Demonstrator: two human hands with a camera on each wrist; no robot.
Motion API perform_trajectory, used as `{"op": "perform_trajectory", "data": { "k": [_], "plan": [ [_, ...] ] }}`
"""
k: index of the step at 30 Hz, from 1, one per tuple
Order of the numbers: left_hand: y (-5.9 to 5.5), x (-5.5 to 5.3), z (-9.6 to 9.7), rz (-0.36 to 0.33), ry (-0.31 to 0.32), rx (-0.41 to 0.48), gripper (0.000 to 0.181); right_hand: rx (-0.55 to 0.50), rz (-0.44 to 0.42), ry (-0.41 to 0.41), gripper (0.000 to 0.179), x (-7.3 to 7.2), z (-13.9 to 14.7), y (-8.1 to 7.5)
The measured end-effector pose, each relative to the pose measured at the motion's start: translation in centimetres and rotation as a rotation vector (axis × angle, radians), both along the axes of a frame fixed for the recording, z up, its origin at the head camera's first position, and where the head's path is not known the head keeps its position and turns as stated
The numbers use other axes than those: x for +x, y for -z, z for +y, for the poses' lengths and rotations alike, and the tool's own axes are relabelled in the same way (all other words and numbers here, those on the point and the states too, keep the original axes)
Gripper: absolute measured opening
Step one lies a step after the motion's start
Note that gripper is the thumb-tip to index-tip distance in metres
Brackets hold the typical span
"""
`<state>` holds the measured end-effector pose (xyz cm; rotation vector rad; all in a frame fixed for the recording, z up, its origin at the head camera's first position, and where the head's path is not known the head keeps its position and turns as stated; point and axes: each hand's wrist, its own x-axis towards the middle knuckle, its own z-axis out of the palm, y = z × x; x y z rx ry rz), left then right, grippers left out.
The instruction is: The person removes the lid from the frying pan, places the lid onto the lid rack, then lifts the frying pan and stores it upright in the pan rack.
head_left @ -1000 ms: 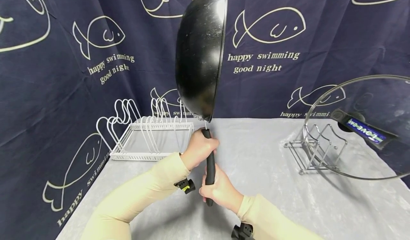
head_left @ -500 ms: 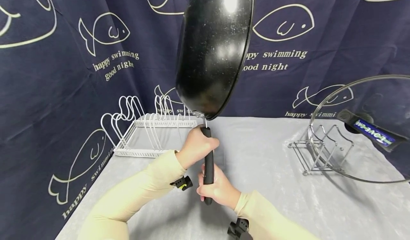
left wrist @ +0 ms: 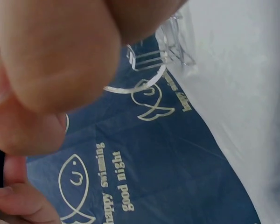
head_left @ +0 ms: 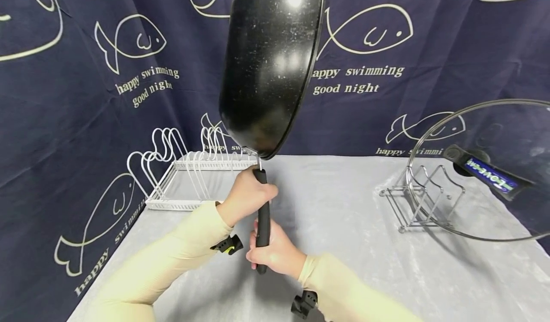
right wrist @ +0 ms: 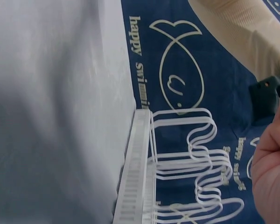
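A black wok (head_left: 266,69) is held upright on its long black handle (head_left: 263,221), its rounded outside facing left and toward me and its rim to the right. My left hand (head_left: 247,194) grips the upper part of the handle, just below the metal joint. Lower down, my right hand (head_left: 277,249) grips the handle near its end. In the left wrist view, fingers (left wrist: 60,56) fill the upper left. The right wrist view shows part of a hand (right wrist: 273,168) at its right edge. The inside of the wok is hidden.
A white wire rack (head_left: 172,204) stands at the back left, partly behind my left hand. On the right, a small chrome rack (head_left: 423,221) holds a large glass lid (head_left: 485,193) on edge, its labelled handle toward me. A dark fish-print curtain (head_left: 356,121) hangs behind the grey table (head_left: 343,202).
The wok has turned about its handle, showing more of its outside, and its top has tilted right. Both hands keep their grip. The racks and the lid have stayed in place.
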<state>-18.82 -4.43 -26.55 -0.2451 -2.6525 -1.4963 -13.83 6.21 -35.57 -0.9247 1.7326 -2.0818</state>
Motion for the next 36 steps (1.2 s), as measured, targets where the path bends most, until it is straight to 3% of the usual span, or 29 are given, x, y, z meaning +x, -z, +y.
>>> {"op": "perform_trajectory", "data": {
  "k": [6,13,19,29,36],
  "plan": [
    [0.0,0.2,-1.5,-0.019,-0.010,0.003,0.006,-0.028,-0.030,-0.001,0.032,0.3,-1.7,-0.1],
    [0.3,0.6,-2.7,0.012,-0.035,0.065,0.010,-0.038,-0.041,-0.026,0.032,0.6,-3.1,-0.2],
    [0.4,0.9,-3.2,0.051,-0.038,0.032,0.008,-0.077,-0.059,-0.077,0.032,0.6,-3.7,0.1],
    [2.6,0.9,-3.5,0.036,-0.078,0.045,0.014,-0.003,-0.151,-0.121,0.035,0.5,-3.3,1.5],
    [2.8,1.1,-4.5,0.047,-0.095,0.066,0.013,-0.003,-0.161,-0.140,0.036,0.4,-4.3,1.6]
  ]
}}
